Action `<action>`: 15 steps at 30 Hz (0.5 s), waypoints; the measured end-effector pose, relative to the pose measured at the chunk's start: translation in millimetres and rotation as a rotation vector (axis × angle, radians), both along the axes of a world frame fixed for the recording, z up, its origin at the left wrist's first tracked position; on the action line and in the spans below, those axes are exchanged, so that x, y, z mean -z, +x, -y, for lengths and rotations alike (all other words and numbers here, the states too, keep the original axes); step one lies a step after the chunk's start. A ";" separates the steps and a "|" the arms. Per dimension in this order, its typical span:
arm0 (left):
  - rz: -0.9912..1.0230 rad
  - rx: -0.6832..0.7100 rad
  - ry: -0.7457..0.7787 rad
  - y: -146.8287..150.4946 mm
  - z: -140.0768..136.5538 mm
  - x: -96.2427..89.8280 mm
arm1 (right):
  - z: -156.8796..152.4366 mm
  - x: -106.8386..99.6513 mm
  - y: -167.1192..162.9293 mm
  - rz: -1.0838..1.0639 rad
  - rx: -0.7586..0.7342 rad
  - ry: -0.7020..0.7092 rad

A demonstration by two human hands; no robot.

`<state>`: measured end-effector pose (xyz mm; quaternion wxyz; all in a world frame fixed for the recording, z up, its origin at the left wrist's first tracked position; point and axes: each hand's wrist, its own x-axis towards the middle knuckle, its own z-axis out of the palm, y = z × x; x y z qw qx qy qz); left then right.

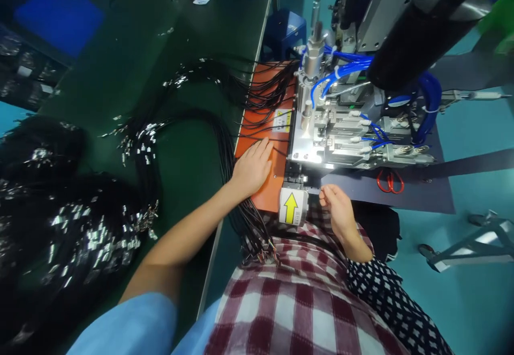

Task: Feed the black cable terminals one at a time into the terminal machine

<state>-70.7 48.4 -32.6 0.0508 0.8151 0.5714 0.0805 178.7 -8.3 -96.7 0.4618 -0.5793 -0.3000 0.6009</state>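
Observation:
My left hand (252, 167) lies flat, fingers stretched out, on the orange plate (267, 197) at the front of a machine. Its fingertips rest by thin black cables (263, 130) that run across the plate to the machine's metal edge. My right hand (337, 208) is closed, thumb and fingers pressed together, below the machine's front corner. Whatever it may hold is too small or hidden to make out. Between the hands sits a white block with a yellow arrow (291, 208). A bundle of black cables (252, 224) hangs over the table edge beneath my left wrist.
The machine (333, 135) carries metal cylinders and blue air hoses (349, 66). Red-handled scissors (390, 181) lie at its right front. Heaps of black cables (88, 232) cover the left of the dark green table (188, 173). A blue stool (285, 28) stands behind.

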 end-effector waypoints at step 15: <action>-0.098 0.554 -0.368 -52.1 35.7 -62.7 | 14.9 -33.9 19.2 0.068 -0.088 0.073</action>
